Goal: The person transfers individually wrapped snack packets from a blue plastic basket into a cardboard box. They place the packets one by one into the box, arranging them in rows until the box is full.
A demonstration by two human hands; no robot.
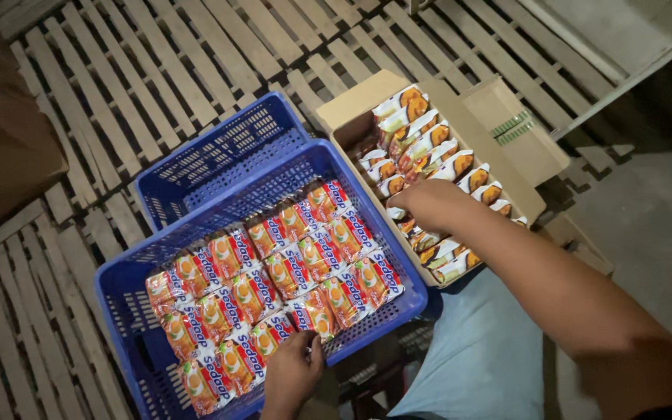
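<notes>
A blue plastic crate [122, 292] holds rows of orange noodle packets [274, 276] laid flat. My left hand [293, 369] rests on the crate's near rim, fingers touching a packet at the front edge. To the right, an open cardboard box [351, 109] holds several white and orange packets [421, 140] standing on edge. My right hand [429, 206] reaches into the box, fingers curled down among the packets; whether it grips one is hidden.
A second blue crate [211, 152] sits behind the first. Both stand on a floor of wooden slat pallets [118, 78]. A brown carton [1, 140] is at the left edge. Bare concrete [647, 218] lies to the right. My light trouser leg [476, 358] is at the bottom.
</notes>
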